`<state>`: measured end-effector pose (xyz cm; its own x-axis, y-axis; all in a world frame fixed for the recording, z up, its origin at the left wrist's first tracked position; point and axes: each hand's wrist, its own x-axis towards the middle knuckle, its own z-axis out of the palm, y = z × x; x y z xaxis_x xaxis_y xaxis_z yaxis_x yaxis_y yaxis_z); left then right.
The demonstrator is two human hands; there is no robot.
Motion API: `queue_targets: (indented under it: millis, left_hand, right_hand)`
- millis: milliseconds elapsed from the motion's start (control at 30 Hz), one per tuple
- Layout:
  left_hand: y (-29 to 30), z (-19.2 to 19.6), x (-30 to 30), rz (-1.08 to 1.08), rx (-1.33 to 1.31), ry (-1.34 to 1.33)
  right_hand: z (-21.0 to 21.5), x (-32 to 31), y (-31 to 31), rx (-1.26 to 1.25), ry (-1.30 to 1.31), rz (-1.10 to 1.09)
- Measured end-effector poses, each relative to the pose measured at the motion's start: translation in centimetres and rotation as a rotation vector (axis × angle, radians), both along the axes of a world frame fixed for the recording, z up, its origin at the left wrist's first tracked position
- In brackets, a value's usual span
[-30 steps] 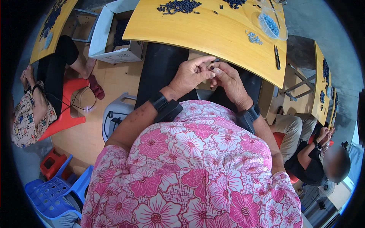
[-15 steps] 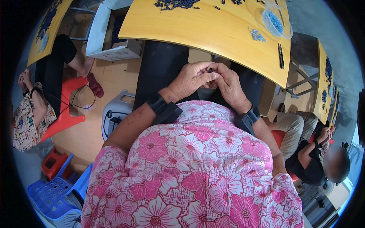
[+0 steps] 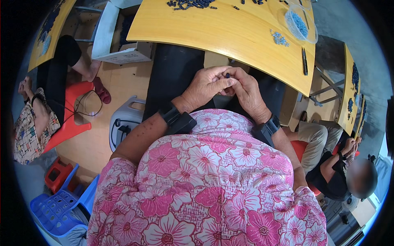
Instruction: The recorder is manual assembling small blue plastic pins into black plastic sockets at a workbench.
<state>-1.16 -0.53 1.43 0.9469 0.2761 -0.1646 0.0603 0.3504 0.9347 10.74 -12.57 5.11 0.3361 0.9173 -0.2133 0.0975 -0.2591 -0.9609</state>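
Note:
Just beyond my lap, below the table's near edge, my two hands meet with fingertips together. Between them shows the dark end of a small black cylindrical piece (image 3: pixel 227 75). My left hand (image 3: pixel 205 87) is closed, its thumb stretched toward the piece. My right hand (image 3: pixel 248 88) is closed too, thumb and forefinger pinched about it. Most of the piece is hidden by the fingers. Similar black pieces (image 3: pixel 193 4) lie in a pile on the yellow table (image 3: pixel 217 30). Black wristbands with boxy units circle both my wrists.
A clear plastic bowl (image 3: pixel 301 25) of light blue bits stands at the table's right, with loose blue bits (image 3: pixel 280 39) and black tweezers (image 3: pixel 304 61) nearby. An open carton (image 3: pixel 123 55) stands left, above a grey stool (image 3: pixel 123 121). Other people sit at tables on both sides.
Both hands stay pinched together in nearly the same place. The view has shifted very slightly.

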Motion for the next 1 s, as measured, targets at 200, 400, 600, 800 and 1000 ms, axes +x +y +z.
queue_targets:
  millis: [200,400,600,800,1000]
  left_hand:
    - [-0.07,0.29,0.22,-0.047,0.079,0.002]
    - [-0.3,0.57,0.16,-0.006,0.146,0.017]
    - [-0.46,0.55,0.07,0.046,0.158,-0.003]
    - [-0.31,0.24,0.24,0.046,0.132,-0.02]
    - [-0.43,0.32,0.21,0.079,0.113,-0.017]
  right_hand:
    - [-0.14,0.05,-0.41,-0.007,-0.054,-0.003]
    - [-0.11,0.15,-0.47,-0.056,-0.105,0.017]
    - [-0.09,0.22,-0.18,-0.053,-0.125,0.023]
    - [-0.37,0.27,-0.01,-0.026,-0.084,0.025]
    - [-0.2,0.22,0.26,-0.031,0.035,-0.007]
